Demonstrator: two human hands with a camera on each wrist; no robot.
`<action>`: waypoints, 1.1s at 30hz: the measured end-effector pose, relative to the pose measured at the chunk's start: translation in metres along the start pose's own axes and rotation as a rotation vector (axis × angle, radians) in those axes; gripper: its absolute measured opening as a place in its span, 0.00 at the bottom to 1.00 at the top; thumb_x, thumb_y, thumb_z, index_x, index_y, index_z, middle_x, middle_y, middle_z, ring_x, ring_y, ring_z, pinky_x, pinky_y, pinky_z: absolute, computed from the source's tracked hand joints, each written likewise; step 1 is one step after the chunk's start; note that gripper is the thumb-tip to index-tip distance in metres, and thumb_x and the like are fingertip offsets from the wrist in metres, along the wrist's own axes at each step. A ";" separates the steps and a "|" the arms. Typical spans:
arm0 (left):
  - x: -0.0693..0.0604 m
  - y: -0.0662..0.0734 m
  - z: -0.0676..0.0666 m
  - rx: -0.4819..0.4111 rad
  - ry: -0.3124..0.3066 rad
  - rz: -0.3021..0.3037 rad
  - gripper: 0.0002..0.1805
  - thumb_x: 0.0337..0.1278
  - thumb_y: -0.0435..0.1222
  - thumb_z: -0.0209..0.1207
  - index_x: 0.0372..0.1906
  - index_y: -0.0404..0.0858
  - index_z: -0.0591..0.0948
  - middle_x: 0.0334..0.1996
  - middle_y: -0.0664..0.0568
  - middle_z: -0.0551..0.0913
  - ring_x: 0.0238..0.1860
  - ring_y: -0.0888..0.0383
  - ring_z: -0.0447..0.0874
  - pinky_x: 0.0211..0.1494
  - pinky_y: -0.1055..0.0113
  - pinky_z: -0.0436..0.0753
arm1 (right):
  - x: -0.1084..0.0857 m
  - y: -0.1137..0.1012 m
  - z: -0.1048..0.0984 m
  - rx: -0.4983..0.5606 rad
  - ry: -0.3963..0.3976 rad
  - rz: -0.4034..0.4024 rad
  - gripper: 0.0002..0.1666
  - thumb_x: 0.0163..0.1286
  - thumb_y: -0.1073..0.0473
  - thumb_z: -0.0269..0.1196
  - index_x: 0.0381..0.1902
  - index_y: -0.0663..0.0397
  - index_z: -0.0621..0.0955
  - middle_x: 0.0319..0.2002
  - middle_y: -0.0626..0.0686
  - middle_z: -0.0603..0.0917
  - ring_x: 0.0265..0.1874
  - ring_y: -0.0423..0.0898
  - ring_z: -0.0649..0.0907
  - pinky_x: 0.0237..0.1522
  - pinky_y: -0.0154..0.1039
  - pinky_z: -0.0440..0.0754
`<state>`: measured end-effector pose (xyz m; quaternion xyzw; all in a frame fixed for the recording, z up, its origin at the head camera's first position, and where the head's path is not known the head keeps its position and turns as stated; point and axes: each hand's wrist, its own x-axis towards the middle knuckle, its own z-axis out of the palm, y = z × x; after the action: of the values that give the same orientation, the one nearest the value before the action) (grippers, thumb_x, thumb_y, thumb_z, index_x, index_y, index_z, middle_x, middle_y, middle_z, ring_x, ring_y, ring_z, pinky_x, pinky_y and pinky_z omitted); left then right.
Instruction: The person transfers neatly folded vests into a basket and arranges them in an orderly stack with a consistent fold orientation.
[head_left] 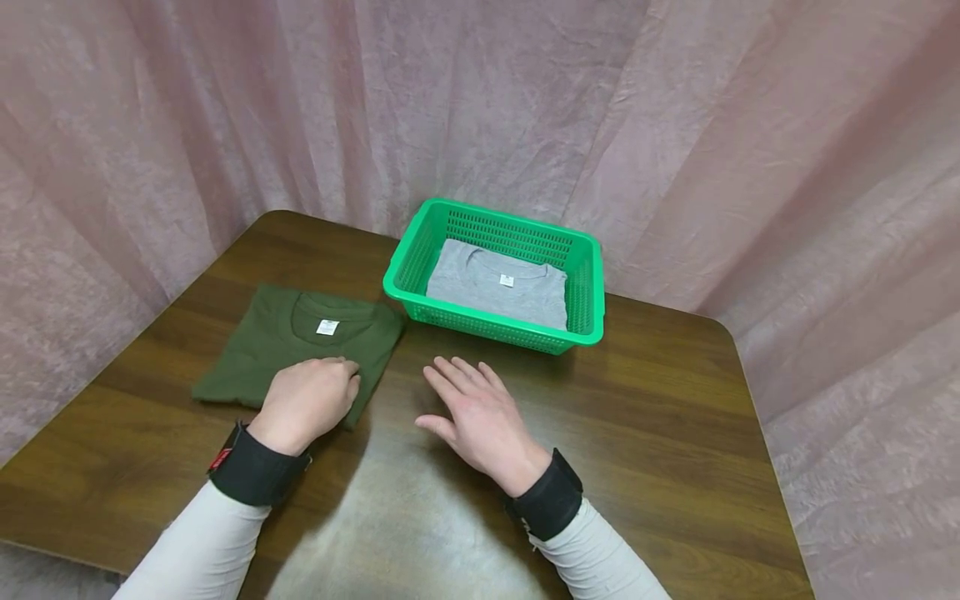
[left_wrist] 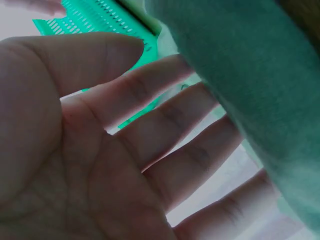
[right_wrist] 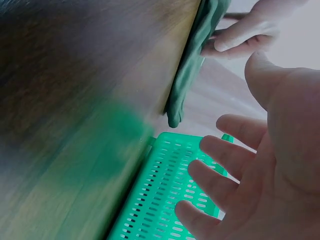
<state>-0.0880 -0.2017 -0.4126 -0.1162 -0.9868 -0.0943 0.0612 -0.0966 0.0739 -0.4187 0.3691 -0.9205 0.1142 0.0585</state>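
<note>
A folded dark green T-shirt (head_left: 255, 358) lies flat on the left of the table, its white neck label facing up. My left hand (head_left: 311, 400) is over its near right part. In the left wrist view the fingers (left_wrist: 165, 115) are spread and fairly straight, their tips meeting the green cloth (left_wrist: 250, 75), with the thumb apart from it. My right hand (head_left: 483, 421) hovers above the table to the right of the shirt, palm down, fingers extended, holding nothing. In the right wrist view this hand (right_wrist: 250, 170) has its fingers spread before the basket.
A green plastic basket (head_left: 495, 321) with slotted walls stands at the back middle of the brown wooden table (head_left: 660, 433). Inside it lies a folded grey T-shirt (head_left: 487, 287), neck label up. Pink curtains (head_left: 510, 108) hang close behind and beside the table.
</note>
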 end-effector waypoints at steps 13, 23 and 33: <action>-0.006 0.014 -0.003 0.008 0.026 0.014 0.11 0.70 0.33 0.68 0.29 0.40 0.83 0.23 0.47 0.83 0.28 0.40 0.87 0.26 0.42 0.83 | -0.003 0.003 0.003 0.020 -0.044 0.025 0.42 0.82 0.35 0.64 0.83 0.51 0.73 0.81 0.56 0.73 0.81 0.59 0.70 0.80 0.61 0.64; -0.010 0.025 -0.003 0.015 0.020 0.035 0.12 0.68 0.35 0.72 0.30 0.39 0.81 0.23 0.49 0.79 0.27 0.42 0.87 0.26 0.44 0.83 | -0.010 0.009 0.002 0.062 -0.081 0.066 0.43 0.81 0.35 0.65 0.83 0.51 0.73 0.81 0.56 0.73 0.81 0.59 0.71 0.81 0.61 0.63; -0.013 0.038 0.000 0.016 0.037 0.085 0.15 0.66 0.35 0.75 0.28 0.40 0.79 0.20 0.52 0.76 0.24 0.45 0.84 0.23 0.50 0.80 | -0.015 0.014 0.004 0.051 -0.094 0.066 0.43 0.82 0.35 0.64 0.83 0.51 0.73 0.81 0.56 0.73 0.80 0.58 0.72 0.81 0.61 0.63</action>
<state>-0.0662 -0.1679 -0.4080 -0.1556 -0.9804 -0.0859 0.0844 -0.0955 0.0924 -0.4276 0.3449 -0.9307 0.1219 0.0022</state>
